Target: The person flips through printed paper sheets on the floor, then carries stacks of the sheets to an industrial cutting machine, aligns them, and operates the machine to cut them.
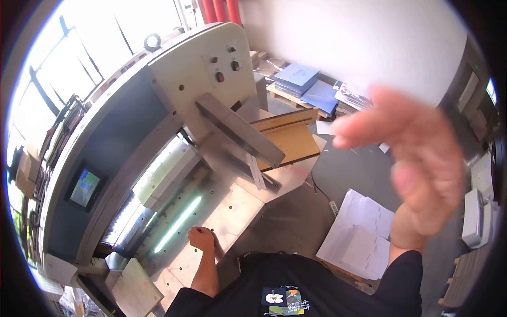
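Observation:
My left hand (201, 239) rests as a loose fist on the pale metal bed (237, 203) of a large cutting machine; no object shows in it. My right hand (417, 153) is raised at the right, close to the camera and blurred. Its fingers stretch leftward with the thumb apart, and nothing is between them. Below it lies a stack of white paper sheets (351, 232). Ahead of my left hand, a bright light strip reflects on the bed under the machine's front (121, 121), which carries a small lit screen (85, 187).
A slanted grey metal arm (240, 129) juts over the bed beside a yellow-brown board (288, 141). Blue stacks (297, 78) sit on a pallet by the wall. A pale side table (134, 288) adjoins the machine at lower left. A power strip (333, 208) lies near the paper.

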